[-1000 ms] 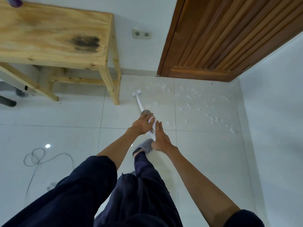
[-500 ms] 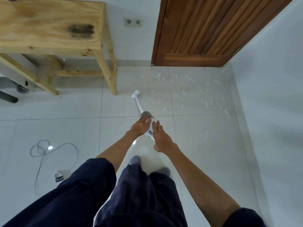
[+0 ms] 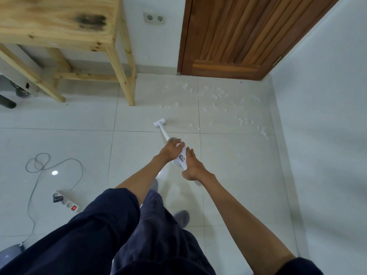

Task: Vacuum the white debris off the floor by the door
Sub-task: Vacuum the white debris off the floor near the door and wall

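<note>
White flakes of debris (image 3: pixel 215 95) lie scattered on the floor (image 3: pixel 238 185) ahead of the hands and off to their right, most of them between the nozzle (image 3: pixel 159 123) and the door (image 3: pixel 238 36). A thinner trail runs toward the wall beyond the right hand. Both hands are closed round the white stick vacuum (image 3: pixel 181 159). The left hand (image 3: pixel 171 149) grips the front of the body where the tube begins, and the right hand (image 3: pixel 193 168) wraps the handle just behind it. The nozzle rests on the tile ahead of the left hand, near the closest flakes but short of the main patch.

The flakes look light, so a quick shove would likely plough or scatter them toward the door's foot or the corner instead of drawing them in. The nozzle is narrow and the debris is pale on pale tile, so strips could easily be missed between passes.

A leftward swing risks knocking the worktop leg (image 3: pixel 124 76), which stands ahead and left of the hands, and a long thrust could strike the door's wood. A power strip (image 3: pixel 66 202) and loose cable (image 3: pixel 31 195) lie behind and left of the hands, where a backward step might snag a foot. Whether the vacuum is running cannot be told.
</note>
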The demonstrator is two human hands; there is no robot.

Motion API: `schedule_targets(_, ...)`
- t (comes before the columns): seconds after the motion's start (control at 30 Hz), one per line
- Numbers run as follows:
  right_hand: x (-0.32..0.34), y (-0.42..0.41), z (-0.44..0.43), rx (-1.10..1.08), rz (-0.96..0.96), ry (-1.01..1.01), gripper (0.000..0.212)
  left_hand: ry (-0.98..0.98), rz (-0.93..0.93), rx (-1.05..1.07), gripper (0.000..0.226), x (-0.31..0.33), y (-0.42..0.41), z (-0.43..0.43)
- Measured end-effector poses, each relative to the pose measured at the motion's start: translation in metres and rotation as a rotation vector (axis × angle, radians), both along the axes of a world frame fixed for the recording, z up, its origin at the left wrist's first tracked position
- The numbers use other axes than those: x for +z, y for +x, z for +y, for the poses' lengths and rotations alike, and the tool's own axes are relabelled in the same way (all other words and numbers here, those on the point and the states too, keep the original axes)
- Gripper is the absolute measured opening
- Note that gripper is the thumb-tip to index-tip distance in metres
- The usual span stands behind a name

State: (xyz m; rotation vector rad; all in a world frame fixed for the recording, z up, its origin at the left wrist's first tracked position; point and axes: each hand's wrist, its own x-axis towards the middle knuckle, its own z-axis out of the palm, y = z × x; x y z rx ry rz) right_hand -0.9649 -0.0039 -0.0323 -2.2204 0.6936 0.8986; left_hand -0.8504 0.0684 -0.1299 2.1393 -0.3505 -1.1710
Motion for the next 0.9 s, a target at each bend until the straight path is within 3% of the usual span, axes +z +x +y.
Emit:
schedule_targets(0.13,0.003,-0.030,-0.013,-0.123,0.016,0.076,0.094,-0.039,0.082,0.105,0.022,-0.003,-0.026,-0.018)
schedule_targets(0.2,0.003,-0.043,-0.019,-0.183,0.022,0.105,0.092,-0.032,0.097,0.113,0.031,-0.009,-0.036,-0.027)
schedule_targets(0.3,0.002,-0.054,-0.027,-0.202,0.014,0.116,0.092,-0.060,0.101,0.146,0.066,-0.024,-0.045,-0.035)
schedule_targets(0.4,0.003,-0.053,-0.031,-0.201,0.006,0.124,0.091,-0.040,0.094,0.146,0.050,-0.015,-0.047,-0.039)
schedule_targets(0.67,-0.003,-0.008,-0.040,-0.239,-0.022,0.149,0.092,-0.066,0.085,0.150,0.022,0.004,-0.004,-0.049)
schedule_targets(0.9,-0.003,0.081,-0.058,-0.312,-0.039,0.142,0.089,-0.068,0.078,0.117,0.025,0.001,0.085,-0.070)
